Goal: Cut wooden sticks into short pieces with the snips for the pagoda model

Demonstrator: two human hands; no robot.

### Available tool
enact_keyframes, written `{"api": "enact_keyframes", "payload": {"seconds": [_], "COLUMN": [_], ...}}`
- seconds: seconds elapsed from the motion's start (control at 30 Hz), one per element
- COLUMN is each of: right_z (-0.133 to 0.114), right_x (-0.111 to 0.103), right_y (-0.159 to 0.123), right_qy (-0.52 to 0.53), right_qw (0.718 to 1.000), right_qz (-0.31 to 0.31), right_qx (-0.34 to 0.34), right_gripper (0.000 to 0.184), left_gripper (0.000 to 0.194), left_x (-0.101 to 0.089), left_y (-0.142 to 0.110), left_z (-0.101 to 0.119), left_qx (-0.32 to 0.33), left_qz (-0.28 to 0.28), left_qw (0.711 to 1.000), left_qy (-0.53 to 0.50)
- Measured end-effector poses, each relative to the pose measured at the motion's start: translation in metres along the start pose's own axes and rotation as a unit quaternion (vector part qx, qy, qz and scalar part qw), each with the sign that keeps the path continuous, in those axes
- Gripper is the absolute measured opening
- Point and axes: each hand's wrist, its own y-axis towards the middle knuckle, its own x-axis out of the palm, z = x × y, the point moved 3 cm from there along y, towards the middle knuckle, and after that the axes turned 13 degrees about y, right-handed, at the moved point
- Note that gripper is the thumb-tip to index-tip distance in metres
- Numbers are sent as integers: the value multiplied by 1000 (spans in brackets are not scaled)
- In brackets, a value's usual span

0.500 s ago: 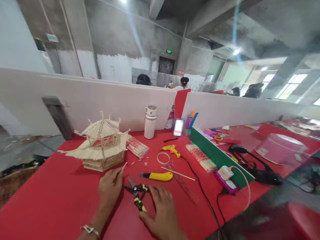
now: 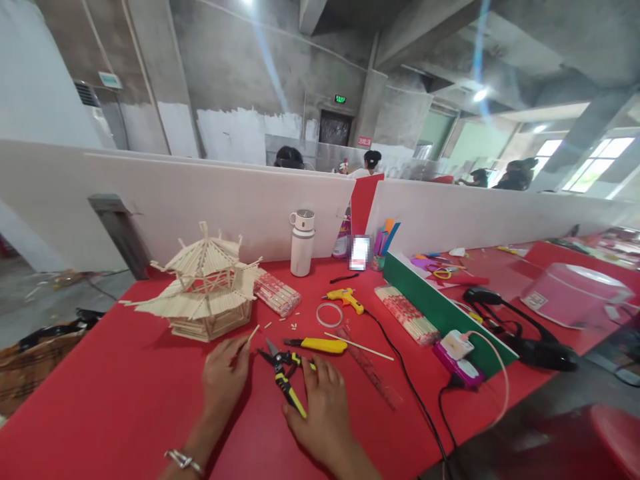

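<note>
My left hand pinches a short piece of thin wooden stick between thumb and fingertips, its free end pointing up and right. In front of that hand stands a small pavilion model built of wooden sticks, with a two-tiered roof. My right hand has its fingers over one handle of a pair of yellow-and-black shears, the thumb beside the other handle. The shears' blades are apart and point away to the left. Just beyond them lies a yellow utility knife.
A yellow glue gun, a clear ring and a loose stick lie farther back. Stick packs flank them. A white bottle stands by the partition. A power strip and cables are at right.
The view has shifted slightly. The shears have moved a little away and to the right with my right hand. My left hand keeps its hold on the short stick piece.
</note>
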Motion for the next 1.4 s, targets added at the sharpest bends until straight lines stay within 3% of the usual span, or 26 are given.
{"api": "enact_keyframes", "payload": {"seconds": [0.23, 0.53, 0.93, 1.23, 1.4], "right_z": [-2, -7, -12, -6, -7], "right_x": [1, -9, -7, 3, 3], "right_y": [-10, -8, -14, -13, -13], "right_qy": [-1, -19, 8, -16, -3], "right_qw": [999, 996, 997, 998, 999], "right_qz": [39, 67, 39, 31, 27], "right_qx": [-20, -55, -59, -52, -47], "right_gripper": [73, 51, 78, 75, 73], "left_gripper": [28, 31, 29, 29, 26], "left_x": [0, -3, 2, -3, -2], "left_y": [-4, -5, -6, -2, -4], "left_z": [2, 2, -2, 0, -5], "left_qx": [-1, -4, -8, -35, -84], "left_qz": [-33, -57, -78, -79, -109], "left_qw": [999, 998, 996, 995, 990], "left_qy": [-38, -39, -48, -49, -35]}}
